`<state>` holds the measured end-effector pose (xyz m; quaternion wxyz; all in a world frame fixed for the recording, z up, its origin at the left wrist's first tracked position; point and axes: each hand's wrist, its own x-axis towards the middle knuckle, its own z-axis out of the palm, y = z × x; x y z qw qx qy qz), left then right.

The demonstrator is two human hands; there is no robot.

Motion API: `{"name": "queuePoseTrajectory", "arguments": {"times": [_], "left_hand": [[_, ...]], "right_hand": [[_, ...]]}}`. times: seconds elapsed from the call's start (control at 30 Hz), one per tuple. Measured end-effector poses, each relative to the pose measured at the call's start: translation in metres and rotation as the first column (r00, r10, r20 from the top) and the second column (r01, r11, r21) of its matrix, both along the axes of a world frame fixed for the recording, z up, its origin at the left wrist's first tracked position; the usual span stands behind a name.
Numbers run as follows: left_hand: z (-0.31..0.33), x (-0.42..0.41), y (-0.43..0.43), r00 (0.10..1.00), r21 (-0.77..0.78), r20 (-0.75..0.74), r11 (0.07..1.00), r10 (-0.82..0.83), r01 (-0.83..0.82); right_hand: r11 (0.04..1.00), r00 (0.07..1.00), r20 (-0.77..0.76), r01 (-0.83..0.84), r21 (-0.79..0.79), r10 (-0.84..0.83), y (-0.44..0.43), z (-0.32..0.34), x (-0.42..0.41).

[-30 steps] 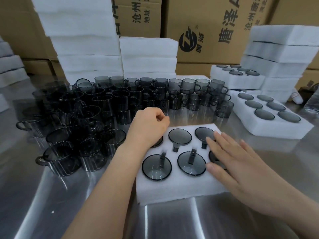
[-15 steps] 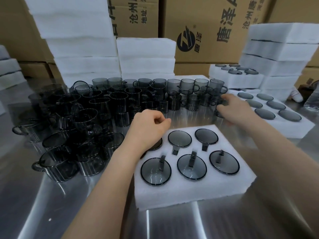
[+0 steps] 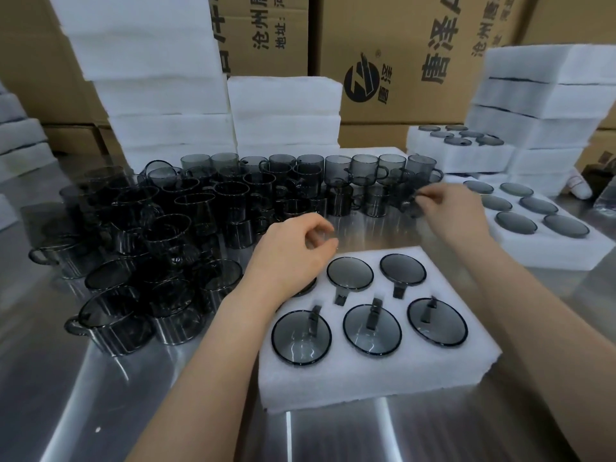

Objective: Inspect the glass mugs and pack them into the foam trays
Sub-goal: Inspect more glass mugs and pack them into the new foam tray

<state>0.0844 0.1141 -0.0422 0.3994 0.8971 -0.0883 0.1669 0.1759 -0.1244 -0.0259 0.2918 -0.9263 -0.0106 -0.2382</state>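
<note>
In the head view, the front foam tray (image 3: 366, 378) lies on the steel tabletop (image 3: 100, 411), with five packed mugs (image 3: 371, 328) sitting in its pockets. The sixth pocket, at the far left, is mostly hidden under the left hand (image 3: 293, 251), and only a dark rim shows there, so this tray looks full. The left hand hangs above that corner with its fingers loosely curled and holds nothing. The right hand (image 3: 456, 211) reaches past the tray to the right end of the crowd of loose mugs (image 3: 200, 211), and its fingertips pinch the end mug (image 3: 409, 205), probably at the handle, although this part is blurred. A second filled tray (image 3: 566, 251) lies just to the right, and stacks of foam (image 3: 166, 95) stand behind, in front of cardboard boxes (image 3: 400, 61). The step in hand seems to be taking a new mug for inspection. The next move probably calls for lifting it free of its neighbours without knocking them, turning it to check the glass, and finding an empty tray for it.
</note>
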Motion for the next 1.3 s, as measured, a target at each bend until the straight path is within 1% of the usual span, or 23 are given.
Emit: {"name": "queuePoseTrajectory", "arguments": {"times": [0.07,0.13,0.2,0.3,0.37,0.4,0.47,0.53,0.6,0.67,0.73,0.8,0.9,0.97,1.07,1.13,1.2,1.3], "left_hand": [[-0.001,-0.001,-0.001,0.999,-0.023,0.019,0.999,-0.029,0.029],[-0.001,-0.003,-0.001,0.997,-0.081,0.035,0.994,-0.066,0.069],[-0.002,-0.005,-0.001,0.994,-0.133,0.046,0.985,-0.102,0.107],[0.0,-0.007,-0.003,0.987,-0.176,0.102,0.974,-0.128,0.144],[0.002,-0.008,-0.003,0.979,-0.217,0.169,0.965,-0.113,0.149],[0.002,-0.009,-0.003,0.977,-0.236,0.193,0.963,-0.086,0.131],[0.002,-0.009,-0.002,0.978,-0.248,0.202,0.964,-0.041,0.092],[0.002,-0.009,-0.002,0.983,-0.258,0.174,0.961,-0.051,0.096],[0.002,-0.009,-0.002,0.985,-0.254,0.151,0.96,-0.083,0.12],[0.001,-0.009,-0.003,0.984,-0.253,0.147,0.958,-0.1,0.135],[0.001,-0.009,-0.003,0.982,-0.266,0.155,0.952,-0.11,0.149],[0.001,-0.01,-0.002,0.979,-0.247,0.164,0.955,-0.124,0.163],[0.002,-0.011,-0.003,0.973,-0.197,0.195,0.966,-0.126,0.164],[0.003,-0.014,-0.005,0.97,-0.138,0.21,0.979,-0.121,0.152],[0.005,-0.016,-0.008,0.963,-0.03,0.235,0.989,-0.133,0.144],[0.006,-0.017,-0.009,0.96,0.013,0.244,0.99,-0.14,0.141],[0.006,-0.016,-0.009,0.958,0.025,0.244,0.989,-0.148,0.147],[0.005,-0.016,-0.009,0.954,0.029,0.254,0.987,-0.161,0.159]], "right_hand": [[0.988,0.986,0.066,-0.151,0.007,0.151,0.013,0.017,-0.019],[0.951,0.946,0.101,-0.307,-0.021,0.308,0.029,0.032,-0.042],[0.895,0.89,0.094,-0.444,-0.053,0.447,0.046,0.039,-0.062],[0.817,0.813,0.079,-0.573,-0.064,0.576,0.062,0.042,-0.081],[0.759,0.759,0.035,-0.65,-0.018,0.651,0.066,0.04,-0.085],[0.722,0.723,0.02,-0.691,0.035,0.691,0.066,0.037,-0.085],[0.636,0.658,0.061,-0.744,0.204,0.75,0.065,0.032,-0.084],[0.575,0.647,0.139,-0.741,0.347,0.75,0.063,0.028,-0.082],[0.58,0.673,0.172,-0.717,0.386,0.719,0.06,0.026,-0.079],[0.609,0.695,0.141,-0.696,0.381,0.705,0.056,0.024,-0.076],[0.621,0.687,0.07,-0.691,0.37,0.723,0.054,0.02,-0.075],[0.602,0.66,0.018,-0.697,0.39,0.751,0.054,0.017,-0.074],[0.555,0.634,0.008,-0.684,0.474,0.774,0.056,0.013,-0.073],[0.565,0.654,0.013,-0.663,0.491,0.756,0.058,0.009,-0.073],[0.622,0.716,0.025,-0.622,0.476,0.697,0.063,0.006,-0.074],[0.645,0.754,0.041,-0.588,0.488,0.656,0.065,0.007,-0.075],[0.633,0.765,0.068,-0.575,0.518,0.64,0.064,0.009,-0.074],[0.558,0.757,0.087,-0.549,0.622,0.647,0.06,0.01,-0.076]]}}
